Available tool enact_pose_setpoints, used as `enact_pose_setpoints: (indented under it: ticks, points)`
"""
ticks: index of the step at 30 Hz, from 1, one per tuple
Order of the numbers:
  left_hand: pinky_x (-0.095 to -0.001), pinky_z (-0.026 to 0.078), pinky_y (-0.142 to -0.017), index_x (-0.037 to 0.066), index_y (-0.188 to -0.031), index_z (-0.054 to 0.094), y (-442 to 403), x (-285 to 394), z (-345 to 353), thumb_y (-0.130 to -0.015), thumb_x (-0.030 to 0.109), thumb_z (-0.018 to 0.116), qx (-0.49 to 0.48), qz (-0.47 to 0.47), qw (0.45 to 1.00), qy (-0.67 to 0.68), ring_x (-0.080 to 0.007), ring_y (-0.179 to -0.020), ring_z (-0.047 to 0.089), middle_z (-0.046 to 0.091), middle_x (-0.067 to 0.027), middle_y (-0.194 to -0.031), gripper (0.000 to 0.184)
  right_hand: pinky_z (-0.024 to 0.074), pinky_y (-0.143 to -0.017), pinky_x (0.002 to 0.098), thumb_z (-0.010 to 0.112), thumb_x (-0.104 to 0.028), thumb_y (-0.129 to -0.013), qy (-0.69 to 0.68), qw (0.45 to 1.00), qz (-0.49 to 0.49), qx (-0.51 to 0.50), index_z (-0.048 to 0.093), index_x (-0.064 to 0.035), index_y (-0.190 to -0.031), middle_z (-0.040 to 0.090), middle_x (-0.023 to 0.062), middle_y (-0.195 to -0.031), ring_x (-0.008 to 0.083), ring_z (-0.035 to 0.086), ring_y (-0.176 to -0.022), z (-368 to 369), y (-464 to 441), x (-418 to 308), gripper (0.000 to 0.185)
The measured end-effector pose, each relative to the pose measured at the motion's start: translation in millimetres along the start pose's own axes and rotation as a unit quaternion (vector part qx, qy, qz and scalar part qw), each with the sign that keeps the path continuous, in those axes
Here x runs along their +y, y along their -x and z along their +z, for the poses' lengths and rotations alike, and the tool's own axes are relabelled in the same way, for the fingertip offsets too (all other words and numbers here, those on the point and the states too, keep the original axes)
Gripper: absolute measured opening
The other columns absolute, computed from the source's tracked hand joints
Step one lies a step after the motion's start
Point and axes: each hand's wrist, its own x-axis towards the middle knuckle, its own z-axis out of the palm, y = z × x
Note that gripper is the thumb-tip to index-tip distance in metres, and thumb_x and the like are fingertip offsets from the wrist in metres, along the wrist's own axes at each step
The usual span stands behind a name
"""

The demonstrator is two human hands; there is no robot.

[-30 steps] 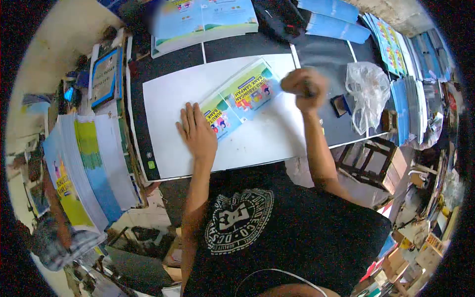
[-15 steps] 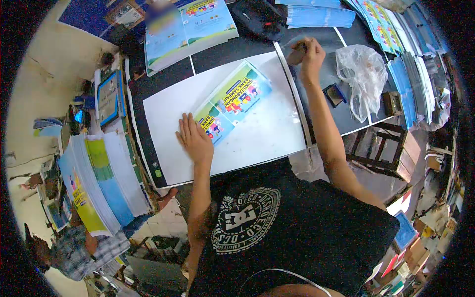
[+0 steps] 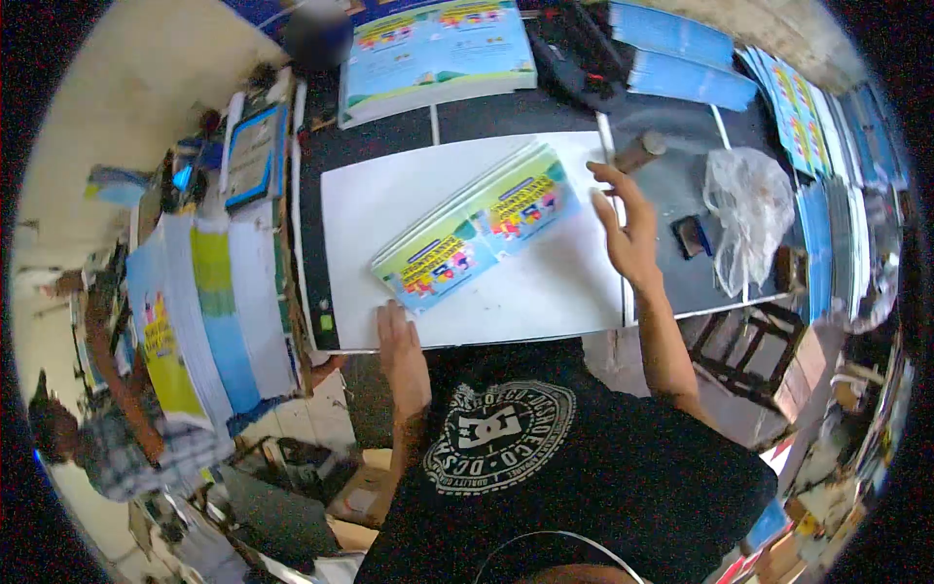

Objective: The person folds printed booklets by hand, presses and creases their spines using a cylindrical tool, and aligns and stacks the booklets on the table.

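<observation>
A printed booklet [image 3: 477, 229] in green, yellow and blue lies slanted on a large white sheet [image 3: 360, 204], its long upper edge folded. My left hand [image 3: 400, 352] is at the sheet's front edge, below the booklet's left end, fingers apart and holding nothing. Right of the booklet my right hand [image 3: 628, 226] is raised with its fingers apart, empty. Just above its fingertips a brownish cylindrical object [image 3: 640, 153] stands or lies on the dark table surface; its kind is unclear.
Printed sheets [image 3: 438, 63] are stacked at the back, beside a black bag [image 3: 576, 58]. A clear plastic bag [image 3: 747, 209] and a small dark box [image 3: 693, 237] lie at the right. Paper stacks [image 3: 209, 311] stand at the left, near another person [image 3: 146, 453].
My right hand has let go of the brownish object and moved toward the booklet. My left hand has slid off the booklet's left end toward the front edge. The camera view has shifted.
</observation>
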Motion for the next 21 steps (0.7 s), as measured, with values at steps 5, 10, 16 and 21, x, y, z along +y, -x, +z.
enact_pose_setpoints:
  ticks: [5,10,16,21]
  points:
    - [-0.0374,0.021,-0.118,-0.003,-0.153,0.019,-2.9,19.1,18.7,-0.101,0.02,0.051,-0.091,-0.067,0.961,-0.251,-0.0271,-0.144,0.029,0.029,-0.0201,-0.156,0.065,0.0319,-0.113,0.0469,0.041,-0.045,-0.103,0.094,0.99,0.063,-0.079,0.037,0.006,-0.146,0.047,0.0314,-0.141,0.0439,0.045,-0.132,43.7,8.5,56.7,0.067]
    - [-0.0384,0.021,-0.119,-0.002,-0.155,0.007,-7.4,-5.5,-8.2,-0.096,0.02,0.066,-0.068,-0.029,0.983,-0.168,-0.0269,-0.149,0.019,0.016,-0.0201,-0.162,0.087,0.032,-0.114,0.0422,0.064,-0.038,-0.094,0.04,0.992,0.095,-0.076,0.036,0.0082,-0.146,0.043,0.0312,-0.145,0.0375,0.043,-0.137,45.9,44.5,49.0,0.075]
    - [-0.0367,0.022,-0.119,-0.005,-0.154,0.008,-28.0,38.6,-10.4,-0.095,0.032,0.068,-0.027,-0.075,0.969,-0.234,-0.0291,-0.149,0.021,0.023,-0.0239,-0.159,0.092,0.0395,-0.107,0.0416,0.069,-0.031,-0.093,-0.068,0.963,0.218,-0.143,0.036,-0.0002,-0.149,0.052,0.0272,-0.139,0.0336,0.049,-0.132,18.3,46.7,47.3,0.072]
    - [-0.036,0.021,-0.119,-0.008,-0.153,0.009,-31.3,19.5,-3.9,-0.092,0.044,0.068,-0.037,-0.05,0.968,-0.245,-0.032,-0.149,0.021,0.022,-0.0261,-0.158,0.099,0.0432,-0.101,0.0379,0.069,-0.037,-0.091,-0.013,0.971,0.188,-0.145,0.034,-0.0049,-0.152,0.055,0.0226,-0.135,0.0291,0.055,-0.121,34.4,40.9,45.0,0.077]
